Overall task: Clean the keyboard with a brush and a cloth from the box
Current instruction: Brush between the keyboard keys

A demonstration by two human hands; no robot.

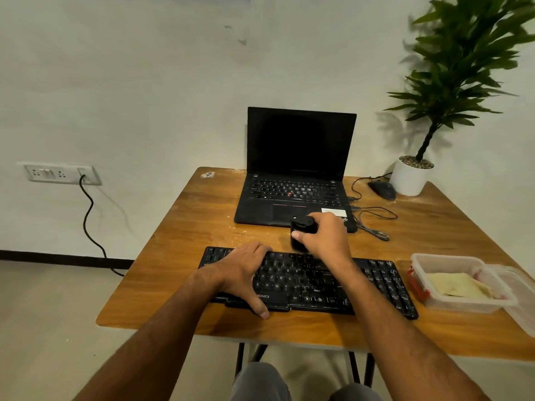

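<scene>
- My left hand [241, 272] lies flat, fingers spread, on the left part of the black keyboard [315, 282], with the thumb reaching over its near edge; it holds nothing.
- My right hand [324, 235] is closed around a small black brush [301, 231], thumb on its near face and fingers over the top.
- The brush stands upright just beyond the far edge of the keyboard, in the gap between it and the laptop [295, 175]; I cannot tell whether its lower end touches the worktop [179, 235].
- The keyboard lies across the near middle of the wooden worktop, long side towards me.
- To the right of the keyboard, near the worktop's right edge, sits the clear plastic box [451, 277], open, with a pale yellow cloth [460, 286] folded inside.
- The box's clear lid [518, 293] leans at its right side.
- Something red [417, 282] shows at the left wall of the box; I cannot make out what it is.
- The laptop is open at the far middle, its screen dark.
- A black mouse [382, 189] and its loose cable [373, 218] lie to the right of the laptop, beside a white plant pot [409, 178] in the far right corner.
</scene>
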